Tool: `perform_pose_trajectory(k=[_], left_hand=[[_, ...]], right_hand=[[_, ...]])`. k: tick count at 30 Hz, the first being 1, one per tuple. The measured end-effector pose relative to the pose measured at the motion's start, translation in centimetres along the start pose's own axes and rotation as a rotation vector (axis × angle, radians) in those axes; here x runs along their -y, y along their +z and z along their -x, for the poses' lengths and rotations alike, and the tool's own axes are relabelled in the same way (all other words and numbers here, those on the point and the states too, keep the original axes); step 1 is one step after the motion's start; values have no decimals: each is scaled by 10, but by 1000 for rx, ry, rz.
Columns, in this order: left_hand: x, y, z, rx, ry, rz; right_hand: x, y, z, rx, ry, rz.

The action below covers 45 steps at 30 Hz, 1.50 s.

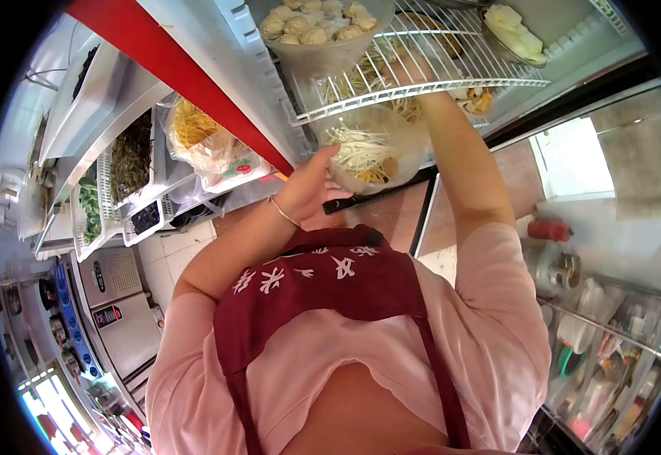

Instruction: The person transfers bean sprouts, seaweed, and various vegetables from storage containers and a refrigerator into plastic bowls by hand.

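My left hand (311, 184) grips the near left side of a translucent plastic bowl (408, 144), its thumb at the rim. White enoki mushrooms (362, 150) lie in the bowl, with some yellowish strands (380, 174) beside them. My right hand (412, 70) reaches into a refrigerator, beneath a white wire shelf (421, 89). Its fingers are partly hidden by the wires, so what they touch does not show clearly. Pale stringy food (361, 80) lies below the shelf near that hand, and brownish-yellow pieces (476, 100) sit to its right.
A tub of pale round balls (319, 26) stands on the wire shelf at upper left. A bowl of pale, leafy-looking food (514, 34) is at upper right. Beyond the red post (194, 68), bagged yellow strands (198, 125) and white baskets (107, 197) line the left.
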<state>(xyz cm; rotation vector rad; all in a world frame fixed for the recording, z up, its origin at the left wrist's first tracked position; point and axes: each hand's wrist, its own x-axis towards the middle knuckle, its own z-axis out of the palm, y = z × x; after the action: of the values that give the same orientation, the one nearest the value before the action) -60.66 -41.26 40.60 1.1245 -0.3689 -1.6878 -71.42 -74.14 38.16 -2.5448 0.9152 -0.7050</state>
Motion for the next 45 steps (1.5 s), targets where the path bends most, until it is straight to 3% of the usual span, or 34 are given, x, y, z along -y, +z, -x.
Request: perform_pose_trajectory(k=[5, 7, 8, 10, 11, 13, 14, 18, 20, 21, 23, 24, 28, 30, 31, 33, 37, 39, 43, 44, 45], left_hand=[[-14, 24, -15, -122, 15, 74], [-18, 27, -22, -157, 43, 80], [-19, 25, -27, -158, 53, 70], [-18, 21, -36, -158, 64, 59], [-17, 17, -40, -165, 68, 42], [-15, 11, -43, -170, 71, 25], [-13, 9, -43, -160, 78, 49], [-2, -3, -44, -131, 121, 100], [4, -8, -45, -112, 148, 118], [6, -11, -46, -96, 175, 135], [10, -14, -48, -113, 166, 153], [11, -15, -50, -128, 156, 170], [9, -13, -46, -82, 170, 147], [9, -10, -45, -132, 160, 151], [9, -9, -44, -133, 161, 151], [11, -9, -42, -193, 170, 167], [15, -7, -44, -206, 173, 143], [14, -5, -43, -212, 134, 0], [11, -1, -44, -198, 107, -95], [10, 0, -45, -194, 87, -67], [9, 0, -46, -190, 69, -38]], right_hand=[[22, 9, 19, 105, -77, 92], [63, 15, 54, -138, -253, 390], [78, 14, 62, -138, -254, 391], [108, 2, 73, 252, -31, 107], [124, -10, 77, 251, -31, 109], [146, -33, 82, 701, 48, 62], [137, -30, 84, 685, -66, -7], [125, -39, 82, 697, -124, -138], [123, -34, 74, 585, -84, 142], [124, -30, 77, 586, -86, 142], [141, -32, 88, 731, -232, 134], [134, -22, 95, 640, -386, 120], [130, -50, 96, 572, -346, -95], [125, -67, 90, 407, -49, -31], [111, -63, 87, 407, -50, -31], [78, -40, 80, 119, -4, 66], [72, -29, 73, 132, 180, 236], [84, -22, 69, 229, 275, -1], [96, 0, 59, 353, 177, -22], [110, -11, 67, 306, 2, 126], [105, -5, 66, 306, 0, 126]])
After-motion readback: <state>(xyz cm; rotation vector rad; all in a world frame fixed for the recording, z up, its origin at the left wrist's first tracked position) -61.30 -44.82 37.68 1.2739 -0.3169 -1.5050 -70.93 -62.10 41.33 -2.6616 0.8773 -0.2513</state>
